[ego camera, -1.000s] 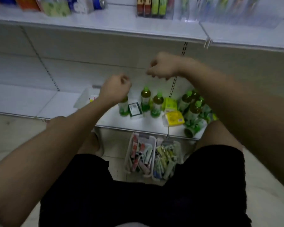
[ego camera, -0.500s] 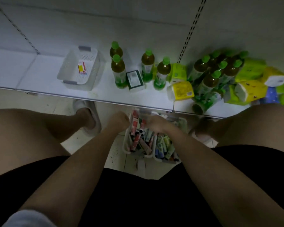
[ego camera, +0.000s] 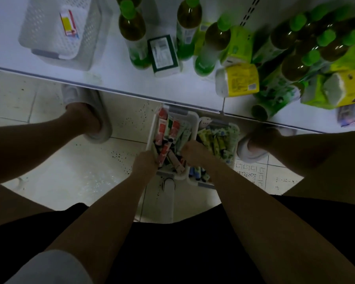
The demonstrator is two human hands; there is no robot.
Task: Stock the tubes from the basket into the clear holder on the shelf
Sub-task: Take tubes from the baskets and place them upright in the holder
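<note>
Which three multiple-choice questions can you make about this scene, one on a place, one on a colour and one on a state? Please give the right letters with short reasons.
1. Where do the two baskets of tubes stand?
A. on the floor, at the shelf edge
B. on the shelf
C. on the person's lap

2. What colour are the bottle caps?
A. red
B. green
C. white

3. Where are both hands?
A. raised at the shelf
B. on the knees
C. down in the tubes

Answers: 1 A, the left basket and right basket sit on the tiles. 2 B, each bottle cap is green. 3 C, left hand and right hand reach among the tubes.
</note>
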